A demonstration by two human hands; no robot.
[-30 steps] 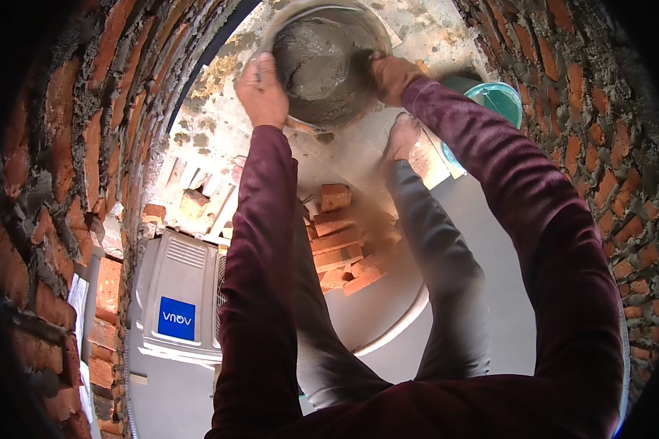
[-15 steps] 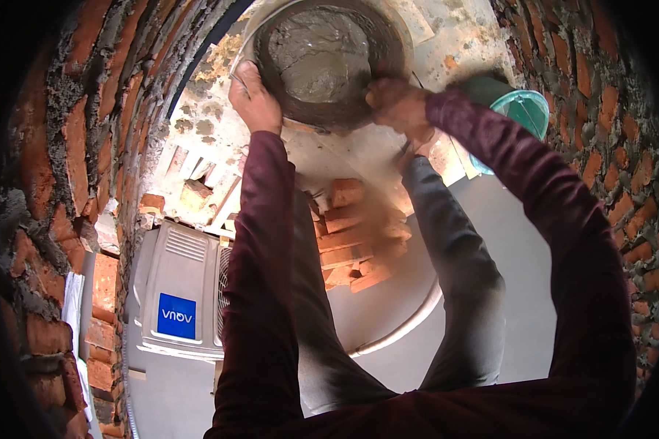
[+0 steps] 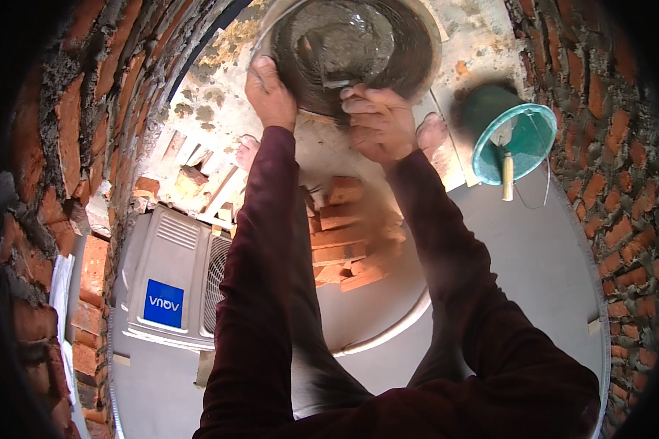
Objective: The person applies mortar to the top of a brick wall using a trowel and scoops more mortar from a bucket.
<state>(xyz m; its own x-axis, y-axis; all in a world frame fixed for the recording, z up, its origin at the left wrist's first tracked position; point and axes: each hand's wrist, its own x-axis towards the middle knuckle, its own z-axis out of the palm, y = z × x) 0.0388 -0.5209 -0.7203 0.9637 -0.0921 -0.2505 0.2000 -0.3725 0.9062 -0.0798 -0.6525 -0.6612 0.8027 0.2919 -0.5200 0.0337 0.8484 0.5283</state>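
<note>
A round pan [image 3: 416, 55] of wet grey mortar [image 3: 344, 40] fills the top of the view. My left hand [image 3: 269, 95] grips its left rim, fingers closed over the edge. My right hand [image 3: 377, 121] is closed at the near part of the pan, beside a small pale metallic piece [image 3: 337, 83] lying against the mortar; what exactly the fingers hold is unclear. My bare feet [image 3: 432, 132] show either side, below the pan.
Rough brick walls [image 3: 73, 124] rise left and right. A green bucket [image 3: 509, 132] with a wooden-handled tool [image 3: 507, 175] stands at the right. An outdoor air-conditioner unit [image 3: 179, 256], loose bricks [image 3: 337, 234] and a white pipe [image 3: 381, 333] lie lower in view.
The pan has moved right in the picture. My right hand has shifted from the right rim inward and down, toward the pan's near part, uncovering more of the bucket.
</note>
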